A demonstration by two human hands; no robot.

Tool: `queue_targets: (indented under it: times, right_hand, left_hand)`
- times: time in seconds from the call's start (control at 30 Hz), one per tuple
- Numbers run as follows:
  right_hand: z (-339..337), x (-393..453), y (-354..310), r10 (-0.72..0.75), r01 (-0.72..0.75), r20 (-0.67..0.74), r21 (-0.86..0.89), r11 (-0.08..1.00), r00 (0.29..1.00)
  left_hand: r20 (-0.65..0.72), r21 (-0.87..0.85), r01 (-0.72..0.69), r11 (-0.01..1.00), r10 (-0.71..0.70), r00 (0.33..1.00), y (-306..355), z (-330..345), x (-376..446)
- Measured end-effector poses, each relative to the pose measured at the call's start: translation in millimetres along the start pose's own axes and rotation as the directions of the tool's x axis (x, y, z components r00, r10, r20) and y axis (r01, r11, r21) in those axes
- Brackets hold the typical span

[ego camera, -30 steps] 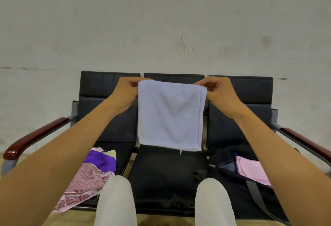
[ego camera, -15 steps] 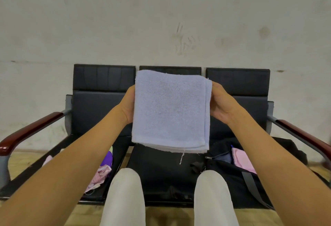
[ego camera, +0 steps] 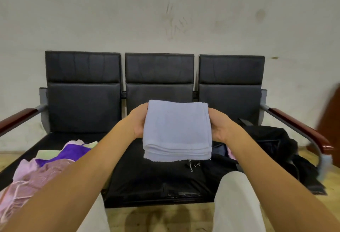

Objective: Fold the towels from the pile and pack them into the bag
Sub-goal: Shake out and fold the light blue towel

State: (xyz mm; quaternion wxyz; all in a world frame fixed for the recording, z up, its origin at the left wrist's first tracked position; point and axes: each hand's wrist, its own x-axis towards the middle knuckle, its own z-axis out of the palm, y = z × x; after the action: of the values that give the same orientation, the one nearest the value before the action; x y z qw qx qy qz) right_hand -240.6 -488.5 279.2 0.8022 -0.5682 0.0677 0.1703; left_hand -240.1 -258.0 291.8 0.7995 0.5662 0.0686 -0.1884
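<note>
A light blue towel, folded into a thick square with several layers showing at its near edge, is held flat above the middle seat. My left hand grips its left side and my right hand grips its right side. The pile of unfolded towels, pink, purple and pale green, lies on the left seat. The black bag sits open on the right seat, with a bit of pink cloth visible inside, mostly hidden behind my right wrist.
A three-seat black bench stands against a plain wall, with wooden armrests at the left and at the right. My knees in light trousers are just before the seat's front edge. The floor is wooden.
The towel went from hanging upright by its top corners to lying nearly flat, lower and nearer the seat. My hands shifted from its top corners to its sides.
</note>
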Motion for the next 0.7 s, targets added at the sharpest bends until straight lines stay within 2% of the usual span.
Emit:
queue_targets:
  times: [0.1,0.2,0.27,0.4,0.43,0.5,0.53,0.57,0.67,0.7]
  right_hand:
    - [-13,10,7,0.009,-0.011,0.017,0.109,0.994,1.0]
    - [-25,21,11,-0.013,0.008,0.028,0.166,0.986,1.0]
    - [-32,27,16,-0.021,0.018,0.013,0.176,0.984,1.0]
    - [-58,45,33,0.044,-0.032,-0.045,0.235,0.971,0.998]
    - [-66,49,38,0.055,-0.044,-0.042,0.22,0.974,0.998]
    - [-81,55,46,0.075,-0.075,0.008,0.127,0.989,0.997]
    - [-85,57,49,0.081,-0.084,0.037,0.075,0.994,0.996]
    - [-90,60,52,0.087,-0.089,0.055,0.024,0.996,0.995]
    - [-113,74,60,0.099,-0.088,0.045,-0.192,0.977,0.994]
    - [-121,80,63,0.088,-0.076,0.032,-0.28,0.957,0.996]
  left_hand:
    - [-0.095,-0.078,0.042,0.996,-0.05,0.994,-11,-7,22]
    - [-0.038,-0.104,0.147,0.984,-0.152,0.988,-20,-13,42]
    - [-0.014,-0.018,0.149,0.989,-0.149,0.989,-24,-14,55]
    - [-0.084,0.163,0.131,0.978,-0.118,0.989,-38,-3,83]
    - [-0.105,0.267,0.094,0.959,-0.068,0.992,-43,2,91]
    - [-0.125,0.5,-0.043,0.865,0.121,0.985,-59,13,108]
    - [-0.131,0.559,-0.094,0.824,0.2,0.971,-65,17,115]
    - [-0.117,0.584,-0.124,0.802,0.234,0.965,-70,21,121]
    - [-0.094,0.616,-0.103,0.781,0.203,0.975,-83,34,147]
    - [-0.076,0.686,-0.125,0.716,0.242,0.967,-87,36,155]
